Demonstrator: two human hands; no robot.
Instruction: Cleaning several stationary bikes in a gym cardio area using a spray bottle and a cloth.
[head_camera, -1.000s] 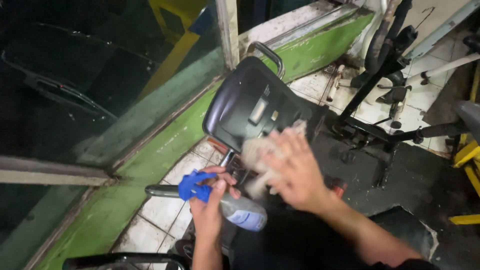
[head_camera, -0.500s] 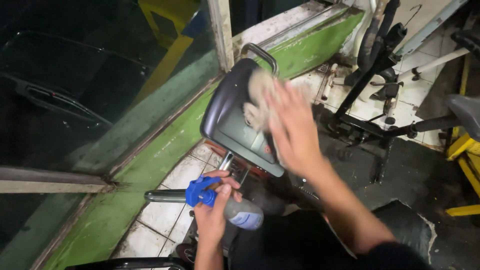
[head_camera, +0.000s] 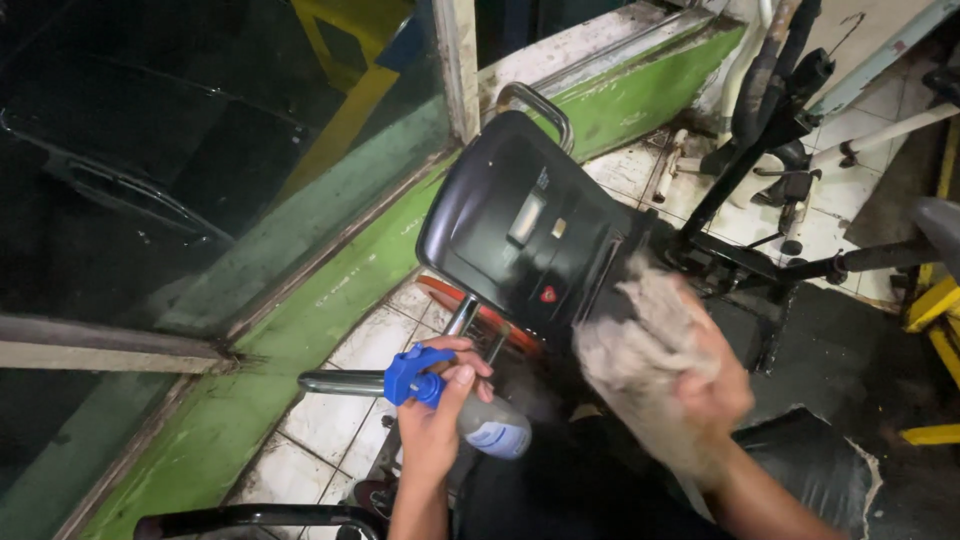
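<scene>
Below the glossy black plastic console panel (head_camera: 520, 225), the left hand (head_camera: 435, 425) grips a blue-triggered spray bottle (head_camera: 460, 405) while the right hand (head_camera: 715, 385) clutches a crumpled grey rag (head_camera: 635, 345) at the panel's lower right edge.

the console (head_camera: 530, 235) of the exercise machine stands tilted in the middle, a handle loop (head_camera: 535, 105) at its top edge. right of its lower corner the right hand (head_camera: 700, 380) presses a rag (head_camera: 635, 345) against it. below and to the left, the left hand (head_camera: 435, 415) grips a spray bottle (head_camera: 470, 410) just beside a handlebar (head_camera: 340, 382). a window (head_camera: 190, 150) lies along the left, more machine frames (head_camera: 790, 150) behind at right.
</scene>
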